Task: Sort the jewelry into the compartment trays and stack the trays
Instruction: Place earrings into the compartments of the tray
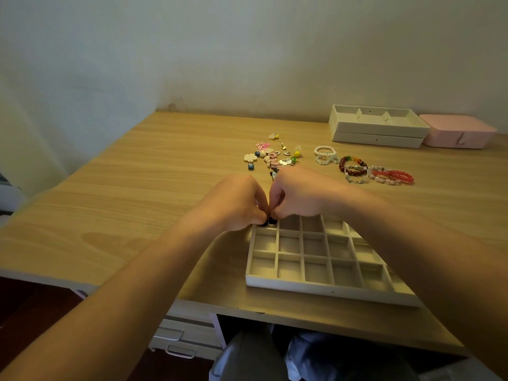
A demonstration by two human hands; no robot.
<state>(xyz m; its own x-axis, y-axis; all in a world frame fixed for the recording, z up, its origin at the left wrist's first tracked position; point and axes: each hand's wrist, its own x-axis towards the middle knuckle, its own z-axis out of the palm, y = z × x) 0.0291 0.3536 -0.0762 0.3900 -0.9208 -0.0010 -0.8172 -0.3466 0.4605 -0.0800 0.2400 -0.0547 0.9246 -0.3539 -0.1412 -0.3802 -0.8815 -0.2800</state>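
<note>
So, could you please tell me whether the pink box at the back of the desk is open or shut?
Shut: the pink box has its lid down on its base, with no gap showing.

Wood-grain surface (pixel 137 188) against a plain wall (pixel 247 50)
The wall is whitish and scuffed where it meets the far edge. A shut pink box (pixel 456 132) sits far right, near the wall. Below the near edge stands a white drawer unit (pixel 187 336) with metal handles, beside dark reddish floor (pixel 33 303).
</note>
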